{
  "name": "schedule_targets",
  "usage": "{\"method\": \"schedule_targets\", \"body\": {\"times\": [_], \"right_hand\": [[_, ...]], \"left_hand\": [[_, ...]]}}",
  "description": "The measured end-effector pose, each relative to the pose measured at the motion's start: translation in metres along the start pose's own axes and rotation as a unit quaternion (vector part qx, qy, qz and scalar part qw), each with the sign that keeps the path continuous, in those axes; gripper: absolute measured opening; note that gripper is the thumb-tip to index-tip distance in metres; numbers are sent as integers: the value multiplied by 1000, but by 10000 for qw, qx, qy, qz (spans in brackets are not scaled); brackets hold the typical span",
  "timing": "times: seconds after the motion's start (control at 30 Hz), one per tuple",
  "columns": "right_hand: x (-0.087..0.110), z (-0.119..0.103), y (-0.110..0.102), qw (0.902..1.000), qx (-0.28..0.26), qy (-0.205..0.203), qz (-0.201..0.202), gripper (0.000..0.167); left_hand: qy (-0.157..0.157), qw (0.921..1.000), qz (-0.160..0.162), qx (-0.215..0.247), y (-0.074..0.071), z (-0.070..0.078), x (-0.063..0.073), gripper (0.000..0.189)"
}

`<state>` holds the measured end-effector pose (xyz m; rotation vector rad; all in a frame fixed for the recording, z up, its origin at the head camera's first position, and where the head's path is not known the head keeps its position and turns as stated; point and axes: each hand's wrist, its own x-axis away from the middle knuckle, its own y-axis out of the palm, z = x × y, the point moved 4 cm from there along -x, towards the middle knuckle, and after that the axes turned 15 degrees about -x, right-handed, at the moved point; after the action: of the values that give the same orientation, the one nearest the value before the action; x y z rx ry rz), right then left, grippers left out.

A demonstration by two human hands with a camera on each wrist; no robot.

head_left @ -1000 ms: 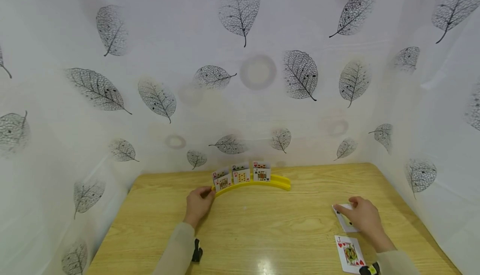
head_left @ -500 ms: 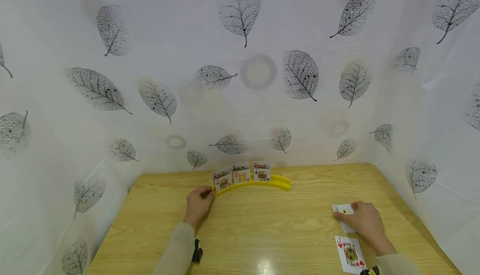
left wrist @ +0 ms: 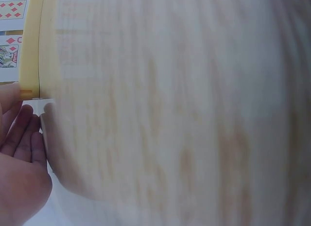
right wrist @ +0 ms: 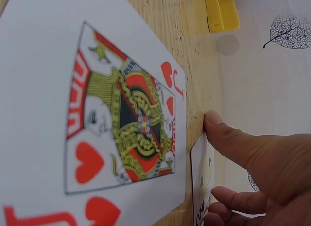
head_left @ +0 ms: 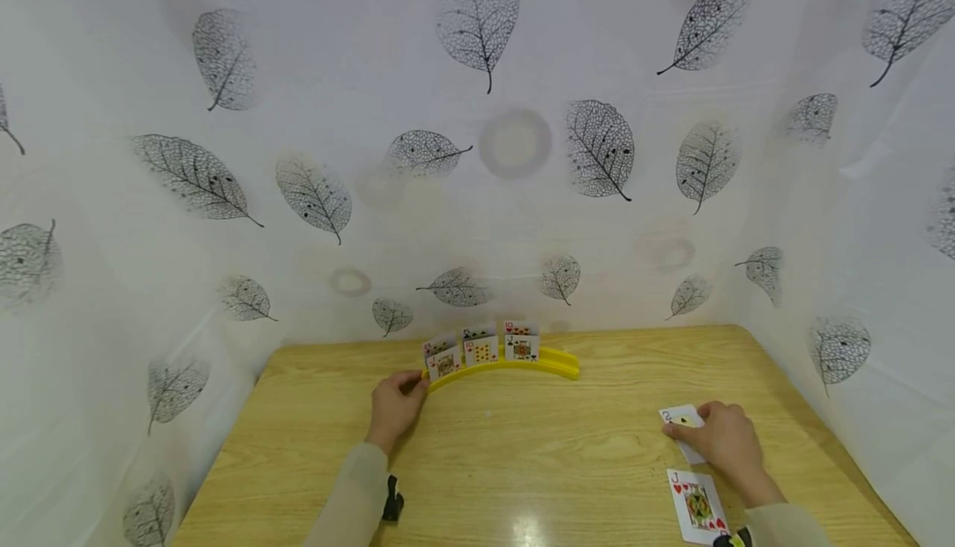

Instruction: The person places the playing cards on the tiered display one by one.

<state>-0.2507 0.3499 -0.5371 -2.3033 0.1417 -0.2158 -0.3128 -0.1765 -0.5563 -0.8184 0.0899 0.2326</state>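
A curved yellow card holder (head_left: pixel 558 363) stands at the back of the table. Three pairs of playing cards lean upright in it, with a jack of diamonds (head_left: pixel 444 364), a ten of diamonds (head_left: pixel 481 352) and a black-suited jack (head_left: pixel 521 348) in front. My left hand (head_left: pixel 395 408) grips the holder's left end between thumb and fingers, as the left wrist view also shows. At the right, my right hand (head_left: pixel 733 446) pinches a two of spades (head_left: pixel 675 415) by its edges, partly covering it. Just below lies a face-up jack of hearts (head_left: pixel 697 507), large in the right wrist view.
The wooden table (head_left: pixel 522 447) has its right edge close beyond my right hand. A white curtain (head_left: pixel 515 224) with leaf prints surrounds the table at the back and sides.
The right thumb and fingers have settled around the two of spades, whose corner number now shows, and the card has shifted very slightly left. The left hand has stayed on the holder.
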Motion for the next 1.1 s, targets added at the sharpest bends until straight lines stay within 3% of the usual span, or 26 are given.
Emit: {"method": "schedule_targets", "body": {"times": [0.43,0.7,1.1], "right_hand": [[-1,-7,1,9986,-272,-432,-140,84],[-3,-6,0,9996,-26,-281,-90,94],[-6,-9,0,9985,-263,-468,-138,81]], "left_hand": [[42,10000,7,-15,-2,3,1,22],[-74,10000,-52,28,-2,2,0,22],[-106,9999,-45,31,-1,2,-1,22]]}}
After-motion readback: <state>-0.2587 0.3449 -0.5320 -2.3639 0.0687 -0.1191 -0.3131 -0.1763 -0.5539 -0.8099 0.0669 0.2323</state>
